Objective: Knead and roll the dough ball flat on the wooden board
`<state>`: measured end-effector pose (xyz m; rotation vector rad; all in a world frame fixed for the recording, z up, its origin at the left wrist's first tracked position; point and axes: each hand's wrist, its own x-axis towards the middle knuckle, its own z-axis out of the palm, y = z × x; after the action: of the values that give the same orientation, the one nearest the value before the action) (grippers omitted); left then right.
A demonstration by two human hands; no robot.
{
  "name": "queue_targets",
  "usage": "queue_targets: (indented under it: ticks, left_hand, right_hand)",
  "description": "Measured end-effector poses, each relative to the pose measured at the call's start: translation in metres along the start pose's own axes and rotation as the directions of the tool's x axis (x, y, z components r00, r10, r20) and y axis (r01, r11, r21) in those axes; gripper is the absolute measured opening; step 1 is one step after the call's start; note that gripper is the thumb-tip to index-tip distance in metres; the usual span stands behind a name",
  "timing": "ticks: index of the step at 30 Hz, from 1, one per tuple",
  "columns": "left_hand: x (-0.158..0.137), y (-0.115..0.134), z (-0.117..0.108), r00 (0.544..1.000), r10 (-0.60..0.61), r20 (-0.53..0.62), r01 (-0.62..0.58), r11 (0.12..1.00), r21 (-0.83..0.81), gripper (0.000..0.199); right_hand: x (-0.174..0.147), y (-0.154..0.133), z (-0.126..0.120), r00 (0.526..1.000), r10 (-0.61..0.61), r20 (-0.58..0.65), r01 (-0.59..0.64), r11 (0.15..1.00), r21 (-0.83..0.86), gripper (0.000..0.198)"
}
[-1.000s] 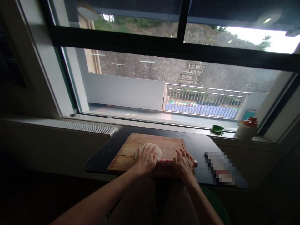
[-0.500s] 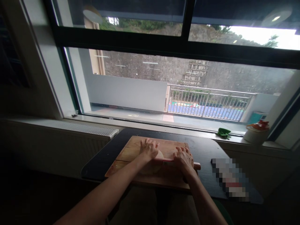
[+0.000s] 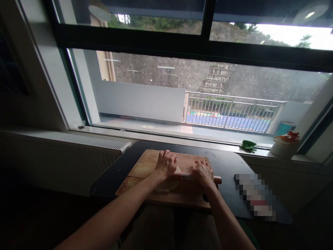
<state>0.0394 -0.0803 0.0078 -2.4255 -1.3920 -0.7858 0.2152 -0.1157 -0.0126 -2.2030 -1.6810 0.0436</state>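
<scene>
A wooden rolling pin (image 3: 185, 177) lies across a cutting board (image 3: 142, 168), its label and right handle showing. Over its left part my left hand (image 3: 167, 163) is curled, hiding that end. My right hand (image 3: 203, 172) grips it further right, fingers bent over the top, with the handle sticking out beyond. Beneath the pin spreads a flat, pale round of dough (image 3: 174, 184), partly covered by my left hand and forearm.
The board rests on a dark table (image 3: 109, 177) by the window. A blurred-out item (image 3: 256, 198) lies on the table's right. On the sill are a green cloth-like thing (image 3: 248, 146) and a white pot (image 3: 282, 149) with something orange on top. A radiator (image 3: 104, 144) stands left.
The rolling pin has turned and shifted slightly away from me, so more of its label shows. Both hands have moved with it. More dough is visible on the near side.
</scene>
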Motion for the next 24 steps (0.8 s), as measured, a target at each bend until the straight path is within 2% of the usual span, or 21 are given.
queue_targets:
  ticks: [4, 9, 17, 24]
  left_hand:
    - [-0.018, 0.010, -0.008, 1.000, 0.023, -0.005, -0.023, 1.000, 0.003, 0.033]
    - [-0.025, 0.017, -0.009, 1.000, -0.023, 0.008, 0.023, 0.999, 0.029, 0.033]
    - [0.001, 0.004, 0.006, 0.996, -0.079, 0.040, 0.079, 0.997, 0.020, 0.039]
    - [0.032, -0.010, 0.023, 0.992, -0.122, 0.027, 0.121, 0.991, 0.051, 0.036]
  right_hand:
    - [-0.013, 0.001, -0.001, 0.998, -0.037, -0.059, 0.037, 0.999, -0.012, 0.037]
    - [-0.015, 0.002, 0.001, 0.995, -0.043, -0.088, 0.042, 0.999, -0.006, 0.036]
    - [0.011, -0.002, 0.001, 1.000, 0.009, -0.022, -0.008, 1.000, 0.028, 0.040]
    - [0.029, -0.001, 0.001, 0.999, -0.016, 0.045, 0.015, 1.000, 0.022, 0.040]
